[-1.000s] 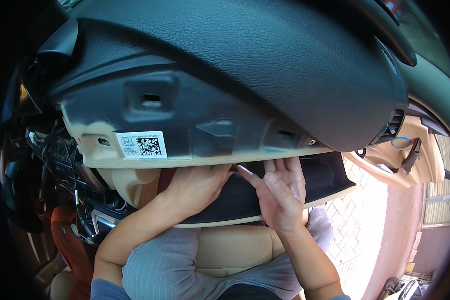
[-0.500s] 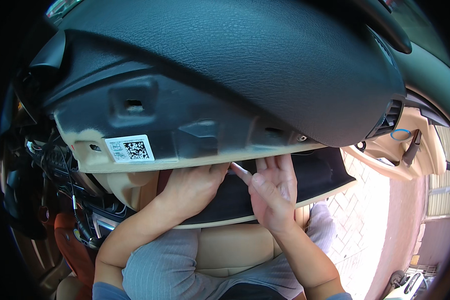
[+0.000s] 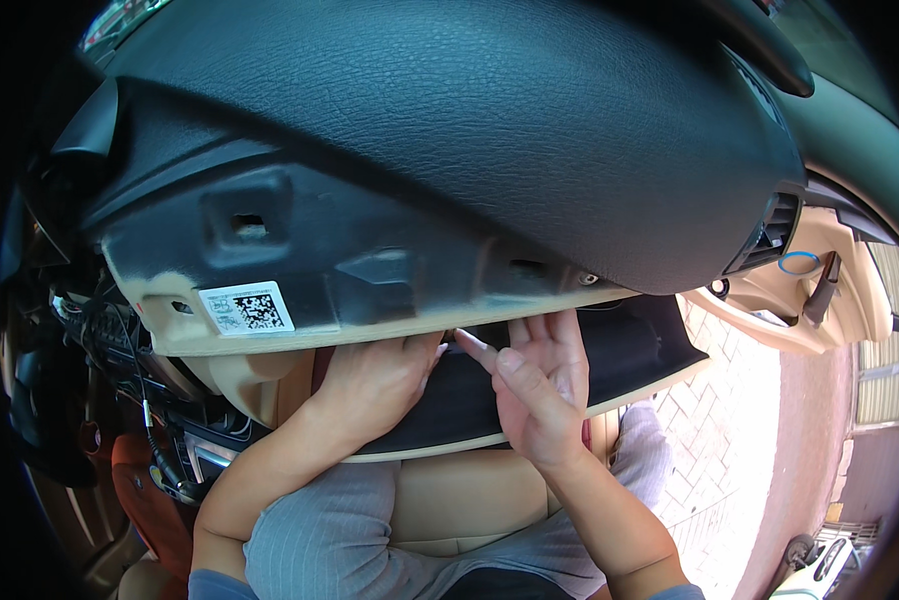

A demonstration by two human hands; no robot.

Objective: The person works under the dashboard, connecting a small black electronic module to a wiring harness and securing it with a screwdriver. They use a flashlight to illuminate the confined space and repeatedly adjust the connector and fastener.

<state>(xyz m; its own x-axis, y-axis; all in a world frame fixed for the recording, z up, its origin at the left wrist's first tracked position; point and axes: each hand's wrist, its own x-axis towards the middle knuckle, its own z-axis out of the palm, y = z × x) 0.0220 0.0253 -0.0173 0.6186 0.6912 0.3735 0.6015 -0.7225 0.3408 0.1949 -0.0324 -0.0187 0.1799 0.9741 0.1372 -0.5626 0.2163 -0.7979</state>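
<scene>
Both my hands reach up beneath the lower beige edge of a black dashboard panel (image 3: 370, 265). My left hand (image 3: 385, 378) has its back toward me; its fingers run in under the edge, and their tips are hidden. My right hand (image 3: 542, 395) shows its palm, with several fingers stretched upward and their tips out of sight behind the edge. One of its fingers points left toward my left hand, and its thumb lies across the front. Below both hands, an open glove box (image 3: 650, 345) with a black inside and a beige rim lies over my knees.
A white label (image 3: 248, 310) sits on the panel, and a screw (image 3: 590, 279) is near its right end. Loose cables (image 3: 150, 430) hang beside the console at left. An open beige car door (image 3: 770, 310) and a paved ground (image 3: 695, 470) are at right.
The dashboard's left part sits slightly lower and farther left in the picture. My left hand has shifted a little left; my right hand keeps nearly the same pose under the edge.
</scene>
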